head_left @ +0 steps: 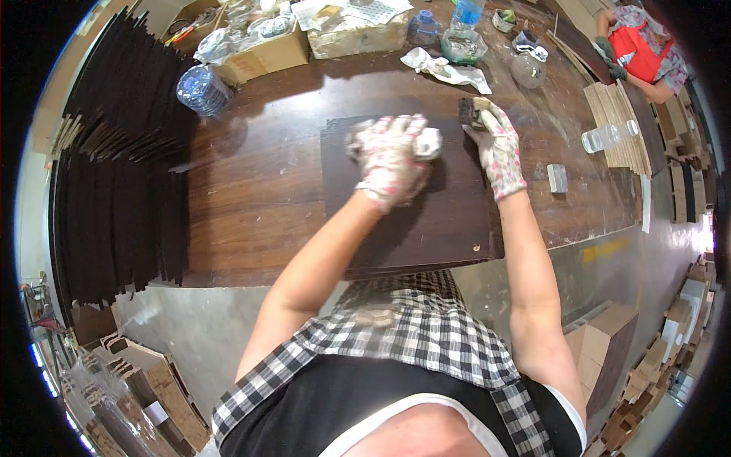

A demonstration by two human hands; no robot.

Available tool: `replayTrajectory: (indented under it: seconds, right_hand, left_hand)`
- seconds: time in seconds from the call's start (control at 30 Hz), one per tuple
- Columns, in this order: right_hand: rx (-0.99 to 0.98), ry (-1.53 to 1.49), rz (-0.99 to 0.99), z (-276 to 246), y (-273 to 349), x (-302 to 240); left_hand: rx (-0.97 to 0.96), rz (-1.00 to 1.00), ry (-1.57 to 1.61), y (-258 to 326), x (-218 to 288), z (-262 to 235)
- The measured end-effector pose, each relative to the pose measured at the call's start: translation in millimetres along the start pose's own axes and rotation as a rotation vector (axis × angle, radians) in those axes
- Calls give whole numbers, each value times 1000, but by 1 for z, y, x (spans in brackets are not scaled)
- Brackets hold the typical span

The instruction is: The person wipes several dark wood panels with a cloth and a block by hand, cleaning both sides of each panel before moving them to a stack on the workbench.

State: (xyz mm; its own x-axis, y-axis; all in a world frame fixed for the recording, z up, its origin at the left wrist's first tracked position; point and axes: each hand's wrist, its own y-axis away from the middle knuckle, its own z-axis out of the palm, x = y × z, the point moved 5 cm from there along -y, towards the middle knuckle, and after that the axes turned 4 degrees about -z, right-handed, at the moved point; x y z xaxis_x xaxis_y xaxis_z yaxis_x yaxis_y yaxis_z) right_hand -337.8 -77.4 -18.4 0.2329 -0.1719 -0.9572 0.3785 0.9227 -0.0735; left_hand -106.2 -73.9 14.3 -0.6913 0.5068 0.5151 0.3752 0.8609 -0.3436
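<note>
A flat dark brown board (pixel 434 228) lies on the wooden worktable (pixel 251 206) in front of me. My left hand (pixel 390 160), in a white glove with pink dots, is closed over a crumpled white cloth (pixel 429 143) on the board's upper part. Motion blurs this hand slightly, and its palm hides most of the cloth. Just beyond the board's right edge, my right hand (pixel 500 156) wears a matching glove. Its fingers pinch a small dark block (pixel 467 112) with a paler part under the fingertips; I cannot make out its exact kind.
Tall stacks of dark boards (pixel 114 221) line the left side. Along the back stand a blue-tinted roll (pixel 203 90), a cardboard box (pixel 270 59) and a white rag (pixel 449 70). A small pale block (pixel 557 179) and clear bottle (pixel 609 137) lie right; a co-worker (pixel 643 57) stands beyond.
</note>
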Motion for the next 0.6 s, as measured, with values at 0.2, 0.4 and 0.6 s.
replayTrajectory:
  seconds: [0.2, 0.4, 0.6]
  right_hand:
    - [-83, -338, 234, 2, -23, 25]
    - [-142, -141, 93, -16, -21, 32]
    - [-272, 298, -81, 27, -15, -23]
  left_hand:
    - [-346, 424, 145, 68, 104, 42]
    - [-250, 111, 125, 112, -4, -42]
    - [435, -694, 486, 185, -214, -135]
